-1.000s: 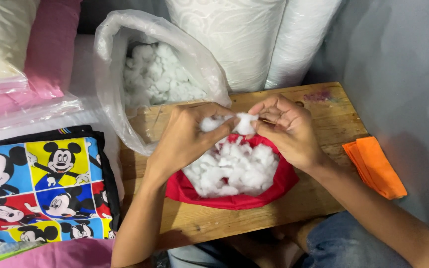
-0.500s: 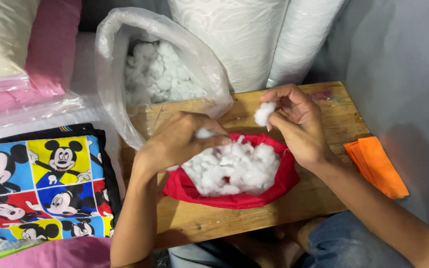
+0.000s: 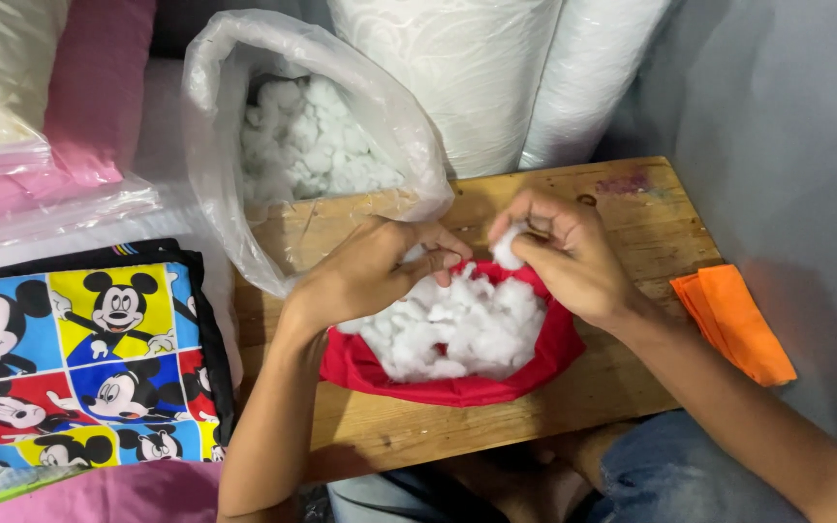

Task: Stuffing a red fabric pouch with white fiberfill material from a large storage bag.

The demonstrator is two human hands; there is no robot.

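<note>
A red fabric cover (image 3: 457, 383) lies open on the wooden table (image 3: 632, 208), filled with white fluffy stuffing (image 3: 448, 324). My left hand (image 3: 370, 266) rests on the stuffing at the cover's far left rim, fingers curled around a bit of white fluff. My right hand (image 3: 564, 252) hovers over the cover's far right rim and pinches a small tuft of stuffing (image 3: 508, 247) between thumb and fingers. Both hands nearly meet above the cover.
A clear plastic bag (image 3: 244, 126) of white stuffing stands open at the table's far left. Folded orange fabric (image 3: 733, 320) lies off the table's right edge. A cartoon-print cushion (image 3: 70, 358) sits at left, pink and cream pillows (image 3: 50, 97) behind, white rolls (image 3: 477, 77) at the back.
My right hand has come down from above the far rim toward the cover with its tuft. My left hand has shifted right, closer to the right hand.
</note>
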